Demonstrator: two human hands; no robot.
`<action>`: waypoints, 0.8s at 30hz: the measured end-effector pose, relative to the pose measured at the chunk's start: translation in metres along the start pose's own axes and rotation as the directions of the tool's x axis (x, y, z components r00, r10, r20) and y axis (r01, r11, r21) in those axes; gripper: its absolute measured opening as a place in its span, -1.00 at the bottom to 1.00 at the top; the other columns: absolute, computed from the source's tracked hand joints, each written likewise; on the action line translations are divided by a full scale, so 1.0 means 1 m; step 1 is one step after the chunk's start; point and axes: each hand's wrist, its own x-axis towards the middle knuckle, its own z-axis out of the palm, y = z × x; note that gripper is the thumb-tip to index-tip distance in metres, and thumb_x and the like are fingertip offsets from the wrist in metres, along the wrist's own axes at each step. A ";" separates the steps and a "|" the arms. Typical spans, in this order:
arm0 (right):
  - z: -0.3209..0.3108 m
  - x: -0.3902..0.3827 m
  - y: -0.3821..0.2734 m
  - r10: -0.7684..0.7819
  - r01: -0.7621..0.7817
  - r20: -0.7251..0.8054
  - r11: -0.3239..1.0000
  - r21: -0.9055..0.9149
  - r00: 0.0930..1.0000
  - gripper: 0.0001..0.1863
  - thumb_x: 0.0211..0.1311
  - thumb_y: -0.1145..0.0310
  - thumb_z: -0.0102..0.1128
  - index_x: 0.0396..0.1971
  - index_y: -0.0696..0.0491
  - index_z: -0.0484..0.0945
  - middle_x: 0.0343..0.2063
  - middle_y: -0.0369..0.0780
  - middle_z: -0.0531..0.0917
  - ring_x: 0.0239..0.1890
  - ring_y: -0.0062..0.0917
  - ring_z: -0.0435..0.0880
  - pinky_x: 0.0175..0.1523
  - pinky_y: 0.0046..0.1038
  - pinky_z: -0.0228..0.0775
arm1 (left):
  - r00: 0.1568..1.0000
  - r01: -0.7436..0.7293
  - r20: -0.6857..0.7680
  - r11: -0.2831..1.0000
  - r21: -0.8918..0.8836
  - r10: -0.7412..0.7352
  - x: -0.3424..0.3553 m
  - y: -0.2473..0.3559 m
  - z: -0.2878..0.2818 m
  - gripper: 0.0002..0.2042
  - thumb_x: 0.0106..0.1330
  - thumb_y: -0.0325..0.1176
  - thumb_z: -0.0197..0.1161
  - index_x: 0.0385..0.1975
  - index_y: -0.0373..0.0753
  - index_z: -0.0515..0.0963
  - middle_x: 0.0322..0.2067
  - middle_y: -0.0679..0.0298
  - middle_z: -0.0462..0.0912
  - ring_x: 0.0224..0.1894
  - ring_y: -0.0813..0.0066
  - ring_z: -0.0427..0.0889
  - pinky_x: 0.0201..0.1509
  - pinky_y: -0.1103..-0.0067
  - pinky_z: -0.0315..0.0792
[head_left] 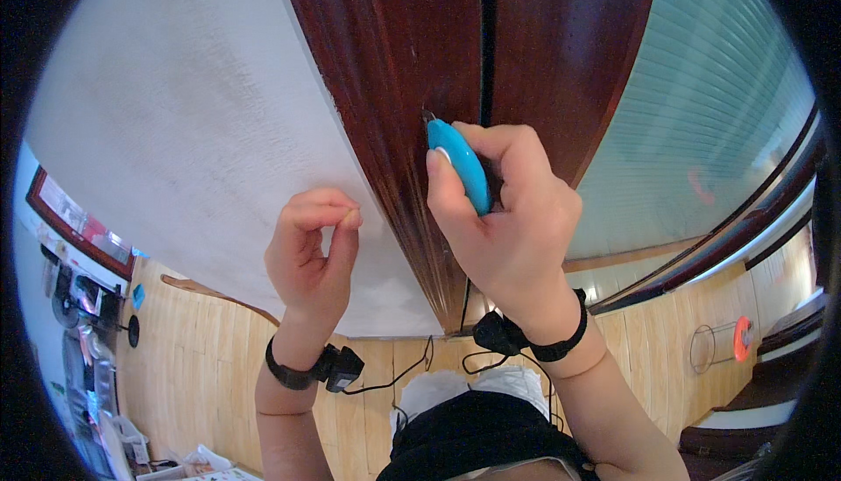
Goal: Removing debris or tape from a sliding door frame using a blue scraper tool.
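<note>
My right hand [517, 218] is closed around a small blue utility knife [464, 166], the thumb lying beside its white slider. The short dark blade tip points up and meets or nearly meets the dark brown wooden door frame [385, 60]. To the left, in front of the white wall [201, 130], my left hand [312, 249] pinches thumb and forefinger together. Anything between those fingertips is too small to make out. Each wrist wears a black strap with a small black device and a cable.
Right of the frame is a door panel with ribbed greenish glass [718, 95]. Light wooden flooring [201, 341] lies below. A wire stand with an orange ring [743, 338] is at the right, near dark wooden steps or furniture [736, 442]. A framed picture [83, 222] shows at far left.
</note>
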 end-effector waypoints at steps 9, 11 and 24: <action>-0.001 -0.018 0.005 0.074 -0.073 0.093 0.997 -0.018 0.993 -0.83 0.04 0.47 0.29 -0.38 0.17 0.51 -0.59 -0.24 0.62 -0.60 -0.71 0.58 -0.50 -0.67 0.41 | 1.000 0.009 -0.002 1.000 -0.005 -0.009 0.004 -0.003 -0.005 -0.84 0.18 -0.73 0.12 -0.34 -0.31 0.38 -0.30 0.18 0.50 -0.28 0.60 0.45 -0.21 0.71 0.37; -0.002 -0.021 0.007 0.065 -0.062 0.093 0.998 -0.032 0.994 -0.83 0.05 0.47 0.29 -0.38 0.17 0.51 -0.59 -0.24 0.62 -0.60 -0.71 0.58 -0.51 -0.66 0.41 | 1.000 -0.014 0.008 1.000 0.009 0.014 0.005 -0.003 -0.004 -0.84 0.18 -0.73 0.12 -0.34 -0.31 0.38 -0.30 0.19 0.50 -0.29 0.60 0.46 -0.21 0.71 0.37; -0.002 -0.068 0.028 0.038 -0.036 0.130 0.999 -0.016 0.991 -0.78 -0.05 0.53 0.29 -0.37 0.23 0.48 -0.57 -0.12 0.55 -0.65 -0.40 0.57 -0.58 -0.48 0.38 | 0.993 -0.107 -0.024 0.984 0.140 0.112 0.019 0.007 0.010 -0.83 0.13 -0.70 0.19 -0.34 -0.30 0.43 -0.35 0.20 0.55 -0.32 0.57 0.49 -0.26 0.70 0.38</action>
